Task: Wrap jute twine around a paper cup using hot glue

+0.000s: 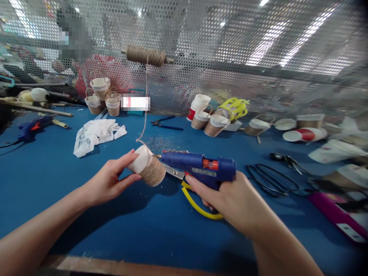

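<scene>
Beyond the left hand lies crumpled white material, with three small handled cups grouped farther off. Pliers rest beyond and between both hands. Well to the left of the left hand, a spare blue glue gun lies near wooden sticks. Beyond the right hand stand stacked paper cups near a yellow slotted object. Right of that hand sits a magenta block. A perforated screen rises beyond both.
</scene>
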{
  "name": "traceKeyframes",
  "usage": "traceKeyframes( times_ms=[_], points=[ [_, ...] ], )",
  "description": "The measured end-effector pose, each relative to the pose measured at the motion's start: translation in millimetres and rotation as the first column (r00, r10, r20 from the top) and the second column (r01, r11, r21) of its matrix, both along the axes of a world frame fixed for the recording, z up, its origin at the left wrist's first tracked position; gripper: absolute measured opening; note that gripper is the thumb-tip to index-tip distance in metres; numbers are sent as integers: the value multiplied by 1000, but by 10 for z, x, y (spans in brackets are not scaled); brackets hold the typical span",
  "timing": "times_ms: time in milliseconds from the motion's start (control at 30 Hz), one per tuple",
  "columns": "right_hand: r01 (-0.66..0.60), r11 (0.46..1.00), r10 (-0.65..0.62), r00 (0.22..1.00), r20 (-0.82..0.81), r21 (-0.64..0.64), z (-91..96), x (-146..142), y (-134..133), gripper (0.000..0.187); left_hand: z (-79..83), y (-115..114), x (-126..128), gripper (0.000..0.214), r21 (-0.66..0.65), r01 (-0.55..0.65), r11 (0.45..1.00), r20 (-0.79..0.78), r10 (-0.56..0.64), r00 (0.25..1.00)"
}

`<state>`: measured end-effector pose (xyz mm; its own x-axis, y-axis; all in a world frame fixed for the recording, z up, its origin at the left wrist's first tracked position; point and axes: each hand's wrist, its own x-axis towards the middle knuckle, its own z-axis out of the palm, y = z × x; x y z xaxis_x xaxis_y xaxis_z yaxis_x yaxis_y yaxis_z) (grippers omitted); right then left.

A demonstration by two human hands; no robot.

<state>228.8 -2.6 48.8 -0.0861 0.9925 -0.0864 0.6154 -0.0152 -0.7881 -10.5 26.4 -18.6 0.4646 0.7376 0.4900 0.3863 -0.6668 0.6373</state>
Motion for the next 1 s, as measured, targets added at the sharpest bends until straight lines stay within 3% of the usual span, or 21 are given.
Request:
traceKeyframes(
  times_ms=[300,500,600,667,733,1000],
  points=[
    [-92,985,86,995,45,146,-11,22,68,37,-17,-5,1,36,-6,-2,1000,-7,2,1000],
    [-86,992,90,995,-39,95,-81,89,203,29,-10,7,-15,38,-14,-43,999,-44,43,998],
    [15,993,-2,994,-111,114,-184,162,382,22,13,20,-7,34,-11,-66,998,-79,65,995],
    [160,968,-160,987,-17,192,-264,217,524,21,30,26,4,30,-6,-80,997,-100,79,992],
    [218,955,-231,972,41,201,-338,263,657,19,36,31,12,28,3,-97,995,-108,96,989],
    [268,963,-271,947,170,37,-560,340,987,35,28,42,25,30,1,-104,995,-115,103,988]
  ],
)
